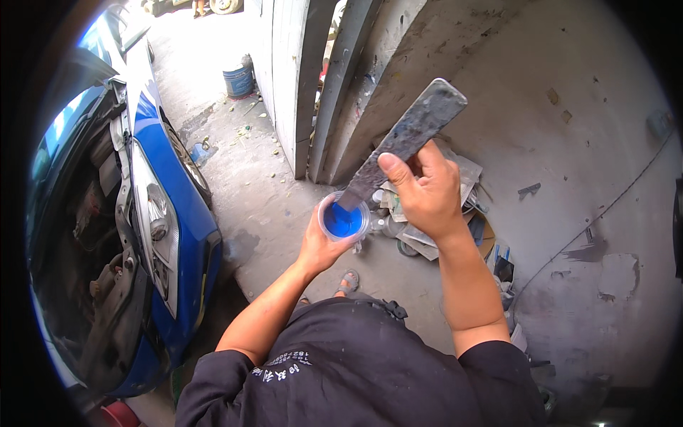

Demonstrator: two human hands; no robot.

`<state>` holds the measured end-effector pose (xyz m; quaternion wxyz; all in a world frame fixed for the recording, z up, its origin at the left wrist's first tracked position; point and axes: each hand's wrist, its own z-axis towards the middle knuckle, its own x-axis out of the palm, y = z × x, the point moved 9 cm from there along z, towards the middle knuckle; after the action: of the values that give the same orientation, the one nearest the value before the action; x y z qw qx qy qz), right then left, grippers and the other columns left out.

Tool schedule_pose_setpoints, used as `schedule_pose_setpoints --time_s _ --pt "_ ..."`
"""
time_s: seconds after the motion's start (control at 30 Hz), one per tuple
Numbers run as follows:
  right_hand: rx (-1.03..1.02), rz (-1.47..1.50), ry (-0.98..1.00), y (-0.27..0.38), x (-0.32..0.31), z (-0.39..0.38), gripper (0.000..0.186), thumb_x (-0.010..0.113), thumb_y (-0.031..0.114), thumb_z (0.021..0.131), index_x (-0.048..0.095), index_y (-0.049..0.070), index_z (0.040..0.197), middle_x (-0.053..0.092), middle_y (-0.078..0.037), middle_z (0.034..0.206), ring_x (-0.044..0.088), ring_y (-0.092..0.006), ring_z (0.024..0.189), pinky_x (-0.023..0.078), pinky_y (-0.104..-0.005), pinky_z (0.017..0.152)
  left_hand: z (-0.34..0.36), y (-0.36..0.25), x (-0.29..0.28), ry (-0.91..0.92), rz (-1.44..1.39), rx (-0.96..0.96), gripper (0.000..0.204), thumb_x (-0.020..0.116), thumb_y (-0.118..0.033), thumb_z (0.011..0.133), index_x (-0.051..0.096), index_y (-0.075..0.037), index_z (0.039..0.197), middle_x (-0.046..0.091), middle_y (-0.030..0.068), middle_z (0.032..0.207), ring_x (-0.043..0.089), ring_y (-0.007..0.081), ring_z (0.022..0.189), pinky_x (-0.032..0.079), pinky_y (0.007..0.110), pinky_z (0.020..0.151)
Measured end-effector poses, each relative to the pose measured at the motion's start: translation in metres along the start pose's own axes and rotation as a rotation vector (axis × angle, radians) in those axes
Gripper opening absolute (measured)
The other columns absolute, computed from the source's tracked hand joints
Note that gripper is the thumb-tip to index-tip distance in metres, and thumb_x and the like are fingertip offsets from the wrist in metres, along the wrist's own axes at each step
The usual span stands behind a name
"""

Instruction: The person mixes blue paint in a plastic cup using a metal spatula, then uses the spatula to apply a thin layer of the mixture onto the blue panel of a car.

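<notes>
- We had our left arm reaching up from the lower left, with the left hand [324, 245] closed around the near and left sides of a clear cup [366, 222], its grip firm but most of its fingers out of sight behind the wall
- We held our right arm bent at the elbow, rising from the lower right, so that the right hand [430, 192] stood farther from our body than the left
- We had the right hand closed on a flat strip [421, 117], the thumb pressed to its upper face and the other fingers curled behind
- We saw the strip as long and grey, round at the corners of its top end, mottled with dark smears and a little blue
- We saw bright blue paint [341, 226] inside the cup, below the round rim
- We had the cup in the left hand itself, to the left of the right hand and nearer to us
- We had the strip slanting between the hands, its lower end inside the cup, its upper end jutting past the right hand; we could not tell whether it touched the bottom
- We stood beside a blue car [178, 178], well apart from both hands
</notes>
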<state>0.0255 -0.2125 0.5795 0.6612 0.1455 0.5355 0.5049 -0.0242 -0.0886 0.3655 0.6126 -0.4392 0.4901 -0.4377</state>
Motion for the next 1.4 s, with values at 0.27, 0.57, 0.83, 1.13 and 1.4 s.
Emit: schedule_pose_setpoints --time_s 0.27,0.57,0.83,1.13,1.4 --pt "0.003 0.064 -0.111 -0.012 -0.033 -0.016 0.023 0.067 0.021 0.091 0.061 0.000 0.094 0.064 -0.006 0.066 0.055 -0.0089 0.055 0.045 -0.0274 0.052 -0.004 -0.005 0.013 0.045 -0.079 0.067 0.088 0.086 -0.024 0.068 0.037 0.000 0.138 0.051 0.0144 0.128 0.052 0.0241 0.120 0.042 0.037 0.102" --pt "0.086 0.161 -0.137 -0.036 -0.054 -0.023 0.021 0.068 0.020 0.090 0.061 0.000 0.093 0.063 -0.005 0.068 0.057 -0.0127 0.058 0.045 -0.0274 0.055 -0.004 -0.017 0.028 0.100 -0.067 0.061 0.085 0.083 -0.024 0.069 0.038 -0.001 0.137 0.054 0.0158 0.124 0.054 0.0270 0.117 0.044 0.038 0.099" --pt "0.066 0.175 -0.114 -0.036 -0.059 -0.038 0.019 0.067 0.018 0.091 0.063 0.000 0.094 0.068 -0.005 0.077 0.061 -0.0100 0.066 0.048 -0.0269 0.060 -0.001 -0.013 0.037 0.112 -0.067 0.085 0.087 0.086 -0.027 0.067 0.039 -0.003 0.137 0.052 0.0151 0.126 0.054 0.0252 0.118 0.043 0.038 0.100" --pt "0.025 0.183 -0.056 -0.032 -0.055 -0.028 0.020 0.071 0.017 0.088 0.063 0.000 0.093 0.068 -0.007 0.078 0.063 -0.0133 0.071 0.049 -0.0302 0.065 0.006 0.003 0.041 0.113 -0.048 0.076 0.086 0.085 -0.025 0.067 0.040 -0.004 0.136 0.053 0.0149 0.128 0.054 0.0251 0.120 0.043 0.038 0.101" --pt "-0.131 0.078 0.101 -0.028 -0.042 -0.027 0.020 0.070 0.020 0.089 0.062 0.002 0.092 0.066 -0.008 0.078 0.060 -0.0168 0.066 0.047 -0.0285 0.062 0.011 0.000 0.038 0.142 -0.079 0.036 0.086 0.087 -0.025 0.066 0.040 -0.005 0.136 0.054 0.0131 0.127 0.054 0.0242 0.119 0.043 0.037 0.101"
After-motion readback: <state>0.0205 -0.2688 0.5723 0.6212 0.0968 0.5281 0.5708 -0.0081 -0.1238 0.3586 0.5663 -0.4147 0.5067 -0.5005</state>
